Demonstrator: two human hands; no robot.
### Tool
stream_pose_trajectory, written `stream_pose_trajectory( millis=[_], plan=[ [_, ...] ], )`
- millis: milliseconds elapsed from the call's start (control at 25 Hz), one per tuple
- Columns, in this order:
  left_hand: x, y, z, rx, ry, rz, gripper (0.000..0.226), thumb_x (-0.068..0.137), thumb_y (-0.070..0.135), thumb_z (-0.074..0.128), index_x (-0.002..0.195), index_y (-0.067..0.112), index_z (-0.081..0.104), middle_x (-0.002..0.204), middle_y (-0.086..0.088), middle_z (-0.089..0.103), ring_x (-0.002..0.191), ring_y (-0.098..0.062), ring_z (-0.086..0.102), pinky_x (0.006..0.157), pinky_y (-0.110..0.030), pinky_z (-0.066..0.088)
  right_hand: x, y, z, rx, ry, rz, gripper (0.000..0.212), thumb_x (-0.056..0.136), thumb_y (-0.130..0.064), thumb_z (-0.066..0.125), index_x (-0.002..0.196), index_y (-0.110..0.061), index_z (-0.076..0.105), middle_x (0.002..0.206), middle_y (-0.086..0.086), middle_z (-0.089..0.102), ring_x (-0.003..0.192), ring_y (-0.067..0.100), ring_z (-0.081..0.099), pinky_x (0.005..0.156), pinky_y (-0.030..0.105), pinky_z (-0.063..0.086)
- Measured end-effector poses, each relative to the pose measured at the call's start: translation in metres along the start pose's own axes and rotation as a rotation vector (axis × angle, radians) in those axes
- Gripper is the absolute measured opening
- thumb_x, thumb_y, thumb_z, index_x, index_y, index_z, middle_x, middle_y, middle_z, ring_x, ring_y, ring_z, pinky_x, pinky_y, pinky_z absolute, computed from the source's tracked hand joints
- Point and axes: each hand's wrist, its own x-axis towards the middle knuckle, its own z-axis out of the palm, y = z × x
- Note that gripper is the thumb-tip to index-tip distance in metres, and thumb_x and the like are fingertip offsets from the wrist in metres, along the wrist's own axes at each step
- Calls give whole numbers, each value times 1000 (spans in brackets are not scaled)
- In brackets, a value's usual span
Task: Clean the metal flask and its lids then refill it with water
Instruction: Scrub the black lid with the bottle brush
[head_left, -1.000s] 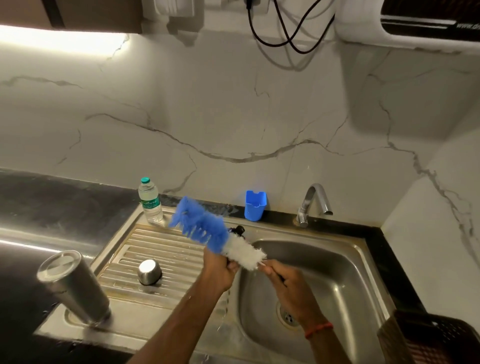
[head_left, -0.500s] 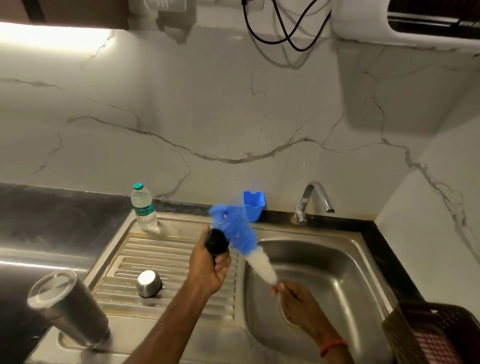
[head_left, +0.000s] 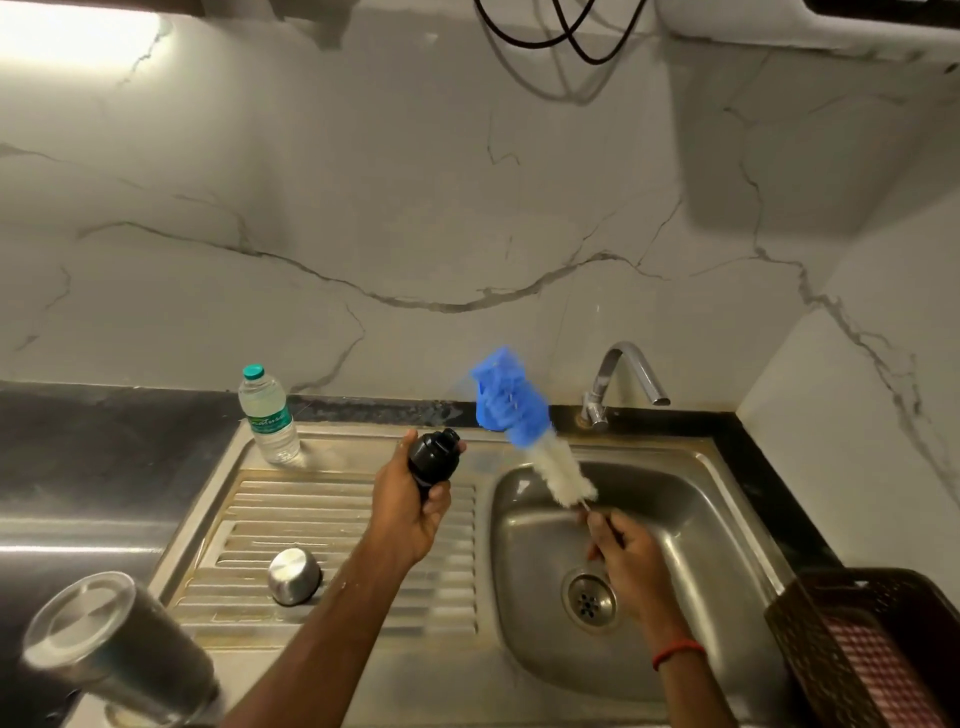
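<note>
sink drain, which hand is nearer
Right. The right hand, gripping the bottle brush, is right by the sink drain; the left hand, holding the black lid, is over the drainboard.

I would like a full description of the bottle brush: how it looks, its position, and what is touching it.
The bottle brush has a bushy blue head, somewhat blurred, then narrower white bristles, then a thin wire-like stem. It is tilted, blue end up toward the back wall. It hangs in the air above the sink basin, touching no surface. Only the right hand touches it, gripping the stem's lower end; the left hand, holding a black lid, is apart.
</note>
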Motion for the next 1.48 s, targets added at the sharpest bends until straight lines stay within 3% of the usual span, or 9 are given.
stream_pose_trajectory(
  millis=[200, 400, 640, 760, 920, 1120, 1240, 1360, 1480],
  plan=[
    [26, 6, 6, 22, -44, -29, 55, 103, 46, 47, 133, 0, 54, 99, -15, 72, 35, -9, 37, 29, -18, 27, 48, -41, 24, 122, -34, -6, 23, 104, -20, 49, 119, -21, 66, 74, 1, 63, 57, 7, 46, 52, 20, 41],
    [49, 12, 16, 41, -28, -39, 55, 103, 45, 49, 130, -2, 57, 95, -14, 73, 36, -9, 39, 30, -17, 28, 83, -73, 43, 147, -123, 2, 32, 103, -11, 49, 134, -16, 57, 89, 10, 70, 63, 12, 54, 59, 21, 52],
    [79, 15, 19, 56, -18, -47, 58, 102, 45, 50, 138, 0, 55, 95, -15, 70, 38, -9, 40, 31, -17, 29, 96, -85, 59, 341, -166, 4, 32, 100, -3, 50, 124, -19, 64, 85, 14, 72, 63, 13, 58, 61, 28, 53],
    [89, 16, 16, 54, -1, -54, 59, 102, 46, 50, 138, 0, 55, 93, -14, 70, 38, -9, 40, 32, -17, 28, 96, -89, 61, 368, -167, -74, 22, 100, -2, 51, 114, -3, 67, 83, 17, 70, 65, 19, 59, 58, 27, 53],
    [95, 12, 8, 61, 40, -85, 59, 100, 48, 54, 136, 1, 56, 95, -13, 73, 38, -9, 42, 32, -17, 31, 104, -97, 63, 263, -246, -179, 28, 102, -27, 51, 108, -7, 70, 86, 14, 71, 72, 20, 62, 62, 27, 53],
    [95, 13, 6, 15, 55, -118, 59, 99, 47, 55, 138, 3, 54, 96, -14, 73, 38, -9, 44, 31, -18, 33, 153, -139, 68, 166, -290, -361, 52, 100, -51, 34, 134, -19, 56, 104, 13, 70, 86, 16, 62, 70, 30, 55],
    [93, 24, 15, 3, 43, -83, 56, 98, 46, 57, 133, 1, 57, 94, -16, 69, 38, -10, 44, 31, -18, 33, 184, -162, 79, -78, -130, -397, 46, 95, -55, 49, 119, -19, 65, 87, 5, 71, 73, 6, 63, 72, 31, 56],
    [91, 34, 22, 42, 35, -29, 49, 98, 44, 57, 126, 4, 60, 93, -17, 67, 38, -10, 42, 31, -18, 32, 221, -164, 90, -151, 71, -370, 33, 99, -40, 56, 96, -11, 72, 73, 1, 69, 62, 5, 60, 67, 31, 54],
    [89, 35, 21, 45, 51, -23, 53, 98, 44, 58, 131, 2, 59, 90, -16, 69, 38, -10, 43, 31, -18, 33, 246, -159, 91, -99, 62, -297, 29, 99, -26, 58, 125, -15, 65, 89, -7, 71, 69, 11, 66, 68, 35, 61]
  ],
)
